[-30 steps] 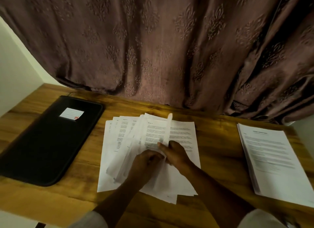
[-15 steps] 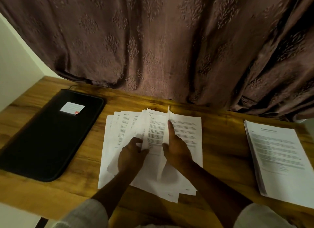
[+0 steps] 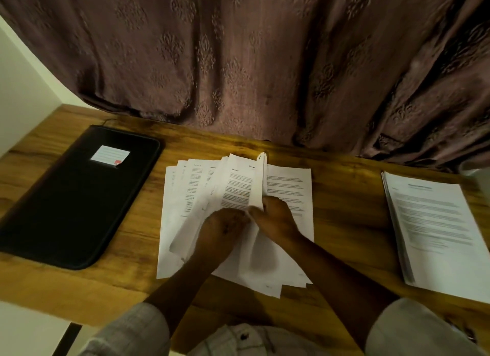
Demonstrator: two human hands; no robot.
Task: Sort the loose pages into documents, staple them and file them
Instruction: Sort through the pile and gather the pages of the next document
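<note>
Your right grip [image 3: 275, 217] pinches the lifted sheet [image 3: 258, 186], which stands on edge over the fanned pages [image 3: 185, 196]. Your left grip [image 3: 220, 233] clasps the fan's near side. On the bench [image 3: 344, 196], the black folder [image 3: 79, 196] lies left of the fan and the squared stack [image 3: 437, 223] right.

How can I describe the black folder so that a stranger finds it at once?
Look at the wooden desk under the brown curtain. At its left end, apart from the fanned pages, lies the folder. It alone is black, with a small white label near its far edge.
</note>
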